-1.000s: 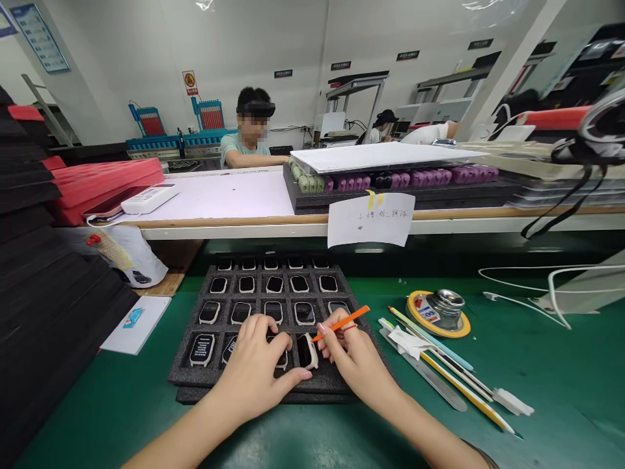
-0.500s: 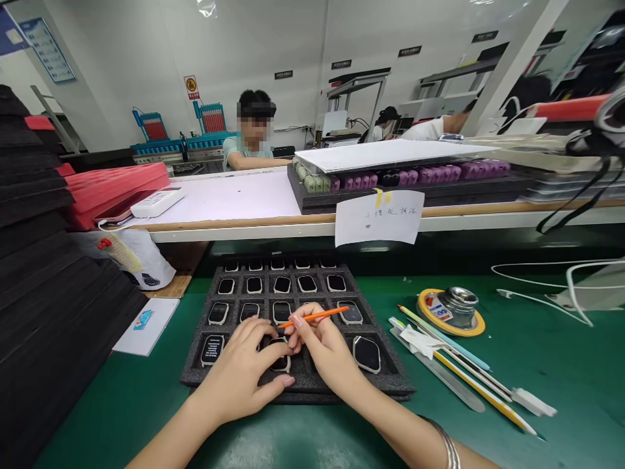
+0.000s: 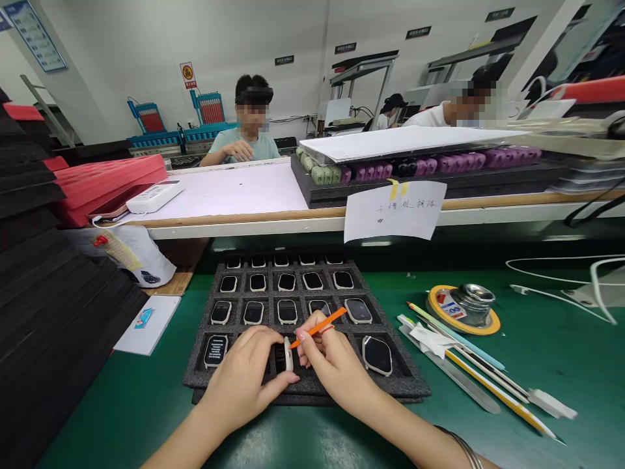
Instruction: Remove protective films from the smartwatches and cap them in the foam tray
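Note:
A dark foam tray (image 3: 195, 376) holds rows of square watch cases with black screens. My left hand (image 3: 249, 371) grips one watch (image 3: 288, 355) at the front row, tilted up on its edge so its thin side faces right. In my right hand (image 3: 332, 358) is a thin orange stick (image 3: 319, 327), pinched by the fingers, its tip at the raised watch's side. To the left in the front row, a watch with white text on its screen (image 3: 215, 350) lies in its compartment. Another watch (image 3: 377, 355) rests at the front right.
On the right of the green table (image 3: 361, 443) lie a long brush (image 3: 508, 393), other slim tools and a glass jar (image 3: 473, 305) in a yellow ring. Black foam stacks (image 3: 73, 339) rise at left. A shelf (image 3: 234, 230) crosses behind; people sit beyond it.
The watch under my left hand has gone from lying face up to standing on edge. The orange stick is tilted more steeply. The camera view has shifted, and the person opposite has raised a hand.

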Demonstrator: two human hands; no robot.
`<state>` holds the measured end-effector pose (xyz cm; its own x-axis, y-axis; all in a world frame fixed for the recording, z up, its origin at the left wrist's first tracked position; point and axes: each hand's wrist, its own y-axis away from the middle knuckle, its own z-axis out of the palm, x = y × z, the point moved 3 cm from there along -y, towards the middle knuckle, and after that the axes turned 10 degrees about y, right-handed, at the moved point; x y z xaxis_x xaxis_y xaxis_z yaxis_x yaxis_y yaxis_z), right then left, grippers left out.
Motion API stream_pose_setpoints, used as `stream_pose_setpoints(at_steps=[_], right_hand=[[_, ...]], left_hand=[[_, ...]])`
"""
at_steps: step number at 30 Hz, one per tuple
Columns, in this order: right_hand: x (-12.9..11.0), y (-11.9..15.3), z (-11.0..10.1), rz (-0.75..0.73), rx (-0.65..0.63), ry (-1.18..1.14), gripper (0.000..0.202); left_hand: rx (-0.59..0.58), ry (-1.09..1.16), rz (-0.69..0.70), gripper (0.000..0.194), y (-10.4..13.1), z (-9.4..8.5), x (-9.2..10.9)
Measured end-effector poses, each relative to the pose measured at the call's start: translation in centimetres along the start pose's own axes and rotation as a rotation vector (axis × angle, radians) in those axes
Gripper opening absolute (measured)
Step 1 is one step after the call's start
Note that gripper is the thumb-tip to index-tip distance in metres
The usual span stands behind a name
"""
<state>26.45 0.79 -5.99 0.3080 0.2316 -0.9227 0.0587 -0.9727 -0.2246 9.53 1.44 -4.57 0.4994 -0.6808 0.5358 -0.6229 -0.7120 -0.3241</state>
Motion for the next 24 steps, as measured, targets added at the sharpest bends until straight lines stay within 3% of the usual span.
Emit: stream_pose_setpoints(at_steps=[5,9,12,16,19,24], right_hand=[[0.0,0.0,0.0,-0.029,-0.004,0.073,0.023],[-0.2,0.1,0.1,-0.035,-0.003,0.095,0.023],[-0.2,0.1,0.1,-0.034,0.016,0.082,0.023],[-0.4,0.1,-0.2,-0.037,0.093,0.013,0.027],[-1.2,-0.3,-0.3,-0.042,0.107,-0.062,0.03],[-2.8,-1.8,1.8,-0.053,-0.022,-0.098,0.032]], left_hand=[[0.004,0.055,-0.099,0.047,0.1,-0.1,-0.4],[0.002,0.05,-0.112,0.023,0.1,-1.6,-0.3],[-0.1,-0.062,-0.026,0.014,0.2,-2.9,-0.3],[-0.193,-0.152,0.083,0.027,0.7,-4.6,-0.8],[-0.16,-0.153,0.049,0.028,1.0,-5.5,-1.5],[-0.066,-0.059,-0.007,0.017,1.8,-5.1,-2.7]])
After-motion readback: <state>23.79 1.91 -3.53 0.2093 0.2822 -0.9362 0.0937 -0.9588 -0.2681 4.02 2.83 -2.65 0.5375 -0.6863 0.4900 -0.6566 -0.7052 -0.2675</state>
